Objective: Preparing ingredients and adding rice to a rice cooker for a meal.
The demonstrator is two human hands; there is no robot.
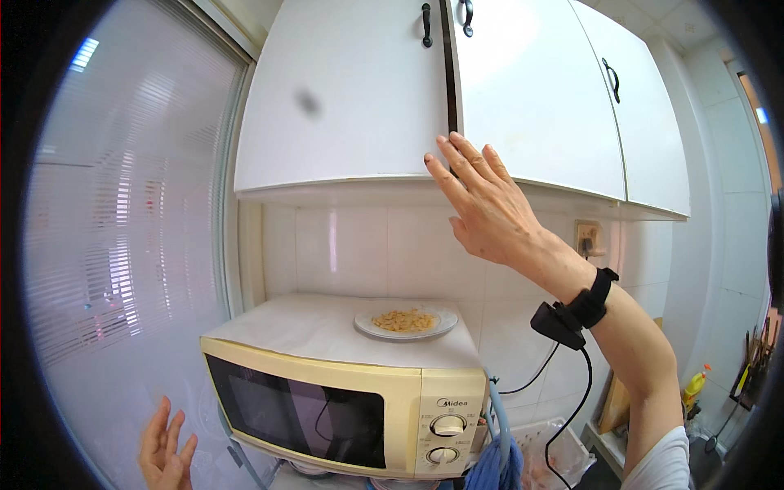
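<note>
My right hand (490, 202) is raised with its fingers apart, at the lower edge of the white wall cabinets. Its fingertips overlap the dark gap between the left cabinet door (343, 104) and the middle cabinet door (533, 92); whether they touch is hard to tell. A black strap with a cabled device (569, 315) is around the right wrist. My left hand (166, 450) hangs at the lower left, fingers spread, holding nothing. Before me stands a cream Midea microwave oven (404, 398) with its door closed. A white plate (364, 326) of yellowish food pieces (404, 320) rests on its covered top.
Left stands a frosted glass panel (141, 245). A blue cloth (495, 467) hangs right of the microwave, near a white plastic basket (542, 441). A wall socket (589, 237) sits under the cabinets. Farther right are a wooden board (614, 404) and a yellow bottle (694, 389).
</note>
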